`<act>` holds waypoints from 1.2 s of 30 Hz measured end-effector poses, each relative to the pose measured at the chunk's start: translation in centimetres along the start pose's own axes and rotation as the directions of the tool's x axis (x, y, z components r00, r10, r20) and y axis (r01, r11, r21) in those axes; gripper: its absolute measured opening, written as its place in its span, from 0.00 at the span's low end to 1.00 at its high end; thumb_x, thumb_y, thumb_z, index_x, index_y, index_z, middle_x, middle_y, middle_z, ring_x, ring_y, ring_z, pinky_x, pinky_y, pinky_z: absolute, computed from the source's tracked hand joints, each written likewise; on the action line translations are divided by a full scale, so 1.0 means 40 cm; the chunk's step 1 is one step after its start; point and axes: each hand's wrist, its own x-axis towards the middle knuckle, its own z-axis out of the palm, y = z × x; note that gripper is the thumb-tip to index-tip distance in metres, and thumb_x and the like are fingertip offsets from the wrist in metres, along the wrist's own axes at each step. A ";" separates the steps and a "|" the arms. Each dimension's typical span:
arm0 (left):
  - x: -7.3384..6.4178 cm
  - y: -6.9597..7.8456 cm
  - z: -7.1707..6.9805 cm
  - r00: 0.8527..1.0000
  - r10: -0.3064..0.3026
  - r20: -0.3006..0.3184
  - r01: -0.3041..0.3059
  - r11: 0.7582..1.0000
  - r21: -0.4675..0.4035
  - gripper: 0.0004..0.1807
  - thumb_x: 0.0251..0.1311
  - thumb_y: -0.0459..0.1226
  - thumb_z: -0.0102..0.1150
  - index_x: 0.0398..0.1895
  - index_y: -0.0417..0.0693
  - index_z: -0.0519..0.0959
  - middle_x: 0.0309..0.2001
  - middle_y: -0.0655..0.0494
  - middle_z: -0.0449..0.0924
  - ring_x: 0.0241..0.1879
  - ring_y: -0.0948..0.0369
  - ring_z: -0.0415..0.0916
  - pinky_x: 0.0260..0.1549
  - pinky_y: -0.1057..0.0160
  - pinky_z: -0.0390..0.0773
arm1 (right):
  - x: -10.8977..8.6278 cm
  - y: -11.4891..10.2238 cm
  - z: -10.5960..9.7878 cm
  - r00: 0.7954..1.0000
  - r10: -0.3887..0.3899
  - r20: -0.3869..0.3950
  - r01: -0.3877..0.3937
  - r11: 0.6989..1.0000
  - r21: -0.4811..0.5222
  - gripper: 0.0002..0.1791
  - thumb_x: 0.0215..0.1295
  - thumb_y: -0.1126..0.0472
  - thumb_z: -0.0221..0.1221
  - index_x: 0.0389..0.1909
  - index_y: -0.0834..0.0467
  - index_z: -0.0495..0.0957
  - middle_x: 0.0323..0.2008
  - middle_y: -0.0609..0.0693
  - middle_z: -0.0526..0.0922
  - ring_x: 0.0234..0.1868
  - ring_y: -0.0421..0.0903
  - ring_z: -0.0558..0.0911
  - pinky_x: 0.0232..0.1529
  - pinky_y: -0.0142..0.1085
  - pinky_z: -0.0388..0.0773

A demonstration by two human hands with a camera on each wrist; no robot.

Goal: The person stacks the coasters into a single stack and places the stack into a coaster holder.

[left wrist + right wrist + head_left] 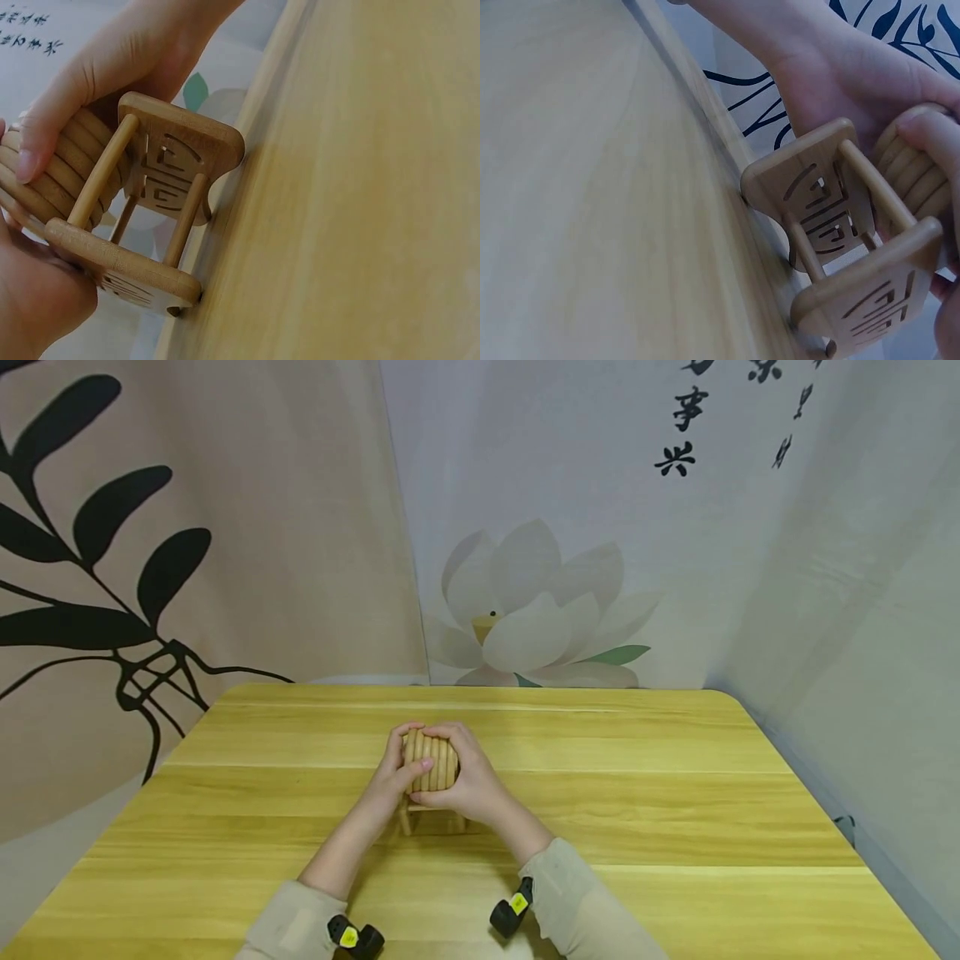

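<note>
Both hands grip a row of several round wooden discs (pixel 430 760) standing on edge side by side, like coasters. My left hand (pixel 392 774) holds the left end, its thumb lying across the disc edges. Around the right end curls my right hand (pixel 471 779), with fingers over the far side and thumb along the near side. Just below is a small wooden rack (pixel 435 807), upright on the table. The left wrist view shows its cut-out side panels (pixel 180 129) joined by round rods (pixel 105 171); the discs sit at its top, partly hidden by the hands.
The rack stands on a yellow wood-grain table (pixel 637 810). Behind it hangs a pale curtain (pixel 570 460) printed with a lotus, dark leaves and writing. Dark wrist cameras (pixel 356 937) are strapped over both light sleeves (pixel 588 902).
</note>
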 end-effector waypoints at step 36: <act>-0.010 0.018 0.021 0.999 -0.018 0.035 0.017 0.999 0.031 0.28 0.63 0.39 0.45 0.63 0.48 0.47 0.53 0.42 0.59 0.47 0.48 0.64 0.38 0.54 0.73 | -0.011 0.118 0.018 1.000 0.012 0.013 -0.012 1.000 -0.024 0.42 0.37 0.56 0.73 0.56 0.45 0.63 0.51 0.45 0.64 0.49 0.43 0.67 0.46 0.38 0.70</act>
